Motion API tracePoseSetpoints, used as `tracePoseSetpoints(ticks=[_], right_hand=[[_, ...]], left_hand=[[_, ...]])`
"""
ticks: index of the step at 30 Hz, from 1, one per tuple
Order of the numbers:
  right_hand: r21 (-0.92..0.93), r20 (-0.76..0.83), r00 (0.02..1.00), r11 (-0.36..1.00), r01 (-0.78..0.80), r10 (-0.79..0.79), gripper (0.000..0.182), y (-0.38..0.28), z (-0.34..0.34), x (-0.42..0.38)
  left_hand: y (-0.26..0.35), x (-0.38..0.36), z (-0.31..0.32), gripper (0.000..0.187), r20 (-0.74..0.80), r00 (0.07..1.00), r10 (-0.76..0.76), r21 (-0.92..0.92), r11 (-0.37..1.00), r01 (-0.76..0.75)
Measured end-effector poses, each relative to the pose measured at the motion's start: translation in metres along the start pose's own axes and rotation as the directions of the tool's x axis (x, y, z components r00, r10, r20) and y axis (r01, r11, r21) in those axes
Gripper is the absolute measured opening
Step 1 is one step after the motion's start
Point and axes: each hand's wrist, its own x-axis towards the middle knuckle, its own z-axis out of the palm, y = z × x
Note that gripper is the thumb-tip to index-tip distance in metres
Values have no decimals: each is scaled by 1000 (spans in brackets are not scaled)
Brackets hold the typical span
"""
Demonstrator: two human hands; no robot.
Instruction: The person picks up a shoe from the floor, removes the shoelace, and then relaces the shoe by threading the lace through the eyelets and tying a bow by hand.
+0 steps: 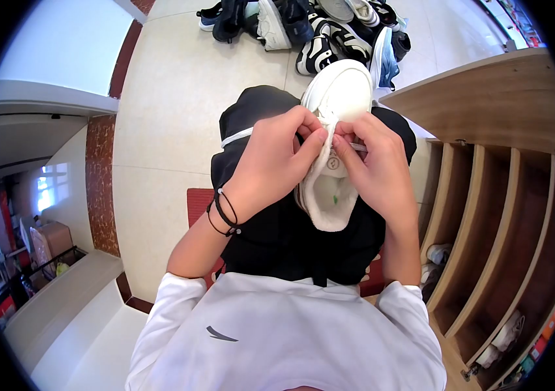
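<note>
A white sneaker rests on my lap, its toe pointing away from me and its heel opening towards me. My left hand is closed in a pinch at the left side of the lacing. From the other side my right hand pinches too, and a short piece of white shoelace shows by its fingers. Both hands' fingertips almost meet over the tongue, and they partly hide the lace. The insole inside the shoe bears a round mark and a small green spot.
Several shoes lie heaped on the tiled floor ahead. At the right stands a wooden shoe cabinet with its door open and a few shoes inside. A red mat lies beneath me.
</note>
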Motion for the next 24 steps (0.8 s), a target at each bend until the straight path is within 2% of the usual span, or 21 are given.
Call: tracePoseSetpoints(ticks=[3,6,9,13,17,19,22,24], right_hand=[[-16,16,1000,1000,12,-12,13,-4,-11,1],[16,17,1000,1000,-3,2,14,-4,-25,0],[70,14,998,996,-55,54,11,-2,-38,-2],[77,-32,996,994,-82,85,9,9,-51,-6],[23,-53,996,997,-75,76,10,19,-64,-9],[38,-79,993,995,-89,91,9,25,-68,-11],[41,-72,988,990,-136,139,8,26,-74,-12],[161,-24,987,976,-150,156,10,29,-73,-13]], left_hand=[[-4,-1,2,14,-36,997,73,21,997,-73],[-6,-11,-7,12,-103,993,-62,-17,998,60],[-5,-21,-30,10,-181,976,-124,-121,987,103],[-25,-34,-69,12,-296,947,-125,-156,985,81],[-39,-47,-111,15,-396,894,-210,-190,971,144],[-51,-56,-135,15,-429,881,-199,-187,974,129],[-60,-67,-162,15,-529,815,-235,-286,954,90],[-70,-77,-180,15,-550,805,-222,-331,943,34]])
